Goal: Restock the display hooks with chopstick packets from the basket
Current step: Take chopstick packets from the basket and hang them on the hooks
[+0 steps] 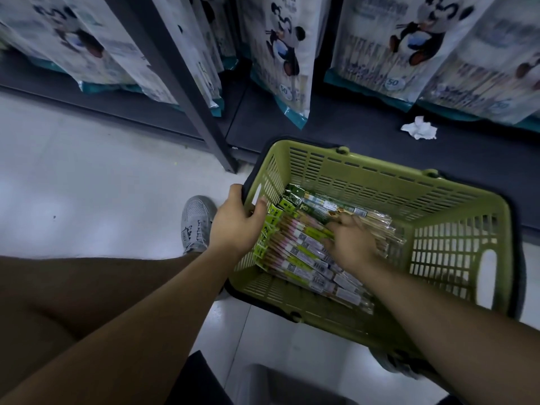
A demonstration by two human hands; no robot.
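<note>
The right grip (350, 241) is resting low inside the basket (380, 173), its fingers lying across the chopstick packets (298, 252). Blur is hiding whether it is pinching one, so its hold cannot be told. Just left of it, the left grip (236, 220) is curling round the basket's left rim, thumb inside, steadying it. The packets are lying flat in a loose, overlapping stack beneath the right grip. Their long axes are running diagonally, with the green header ends pointing toward the left grip and the clear tails trailing toward the near right. Two hazards are looking likely: the glossy sleeves probably slide on one another, so a shallow pinch risks dragging up several and spilling them, and slackening the left grip risks letting the basket shift. Beyond both grips, panda-printed packs (280, 54) are hanging above a dark shelf base bearing crumpled paper (420, 128).
</note>
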